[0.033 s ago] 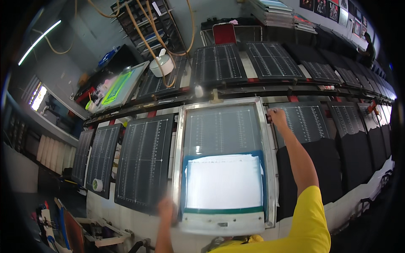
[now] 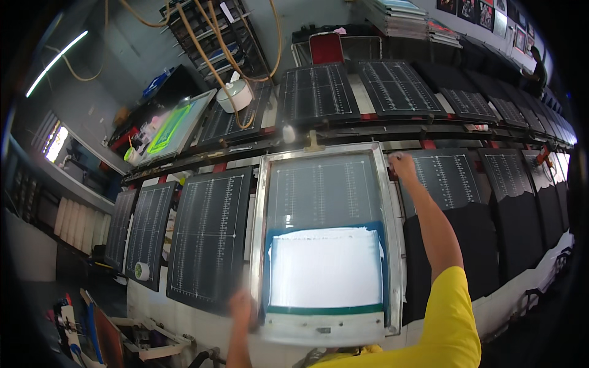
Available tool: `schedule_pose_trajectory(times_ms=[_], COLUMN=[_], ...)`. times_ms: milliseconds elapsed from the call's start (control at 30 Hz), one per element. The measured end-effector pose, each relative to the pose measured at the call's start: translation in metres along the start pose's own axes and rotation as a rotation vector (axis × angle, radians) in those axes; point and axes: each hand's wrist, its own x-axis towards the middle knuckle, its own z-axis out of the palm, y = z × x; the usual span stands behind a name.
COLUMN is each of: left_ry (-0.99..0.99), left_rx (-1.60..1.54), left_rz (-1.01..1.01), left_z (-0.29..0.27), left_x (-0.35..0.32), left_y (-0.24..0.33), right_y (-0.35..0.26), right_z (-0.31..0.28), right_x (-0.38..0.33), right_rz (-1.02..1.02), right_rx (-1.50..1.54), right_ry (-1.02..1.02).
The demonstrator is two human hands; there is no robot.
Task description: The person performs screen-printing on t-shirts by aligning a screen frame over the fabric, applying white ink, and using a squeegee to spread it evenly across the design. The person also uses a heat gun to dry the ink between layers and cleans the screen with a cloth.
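Right hand outstretched, fingers clamped on screen frame far corner, left hand gripping near corner

The screen frame looks like dull silver metal around fine mesh; neighbouring boards are matt black.
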Motion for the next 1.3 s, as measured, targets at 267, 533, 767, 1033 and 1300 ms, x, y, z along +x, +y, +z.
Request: schedule_pose_trajectory(times_ms=[267, 533, 767, 1033, 1300], left_ry=[0.050, 0.099, 0.114, 0.091, 0.020], left_rx=[-0.209, -0.344, -0.476, -0.328, -0.046], left_rz=[-0.143, -0.285, -0.410, -0.212, 0.093], left_z=[-0.008, -0.011, -0.009, -0.005, -0.013], left_x=[0.001, -0.009, -0.011, -0.008, 0.002], left_y=[0.037, 0.074, 0.084, 0.048, 0.032], right_y=[0.023, -0.015, 0.005, 0.021, -0.040], right_z=[0.059, 0.059, 0.064, 0.067, 0.067], right_x=[0.139, 0.131, 0.151, 0.143, 0.061], right_rz=[-0.002, 0.321, 0.462, 0.109, -0.304], right_rx=[-0.245, -0.043, 0.123, -0.354, -0.479], right_ry=[0.114, -0.025, -0.081, 0.052, 0.275])
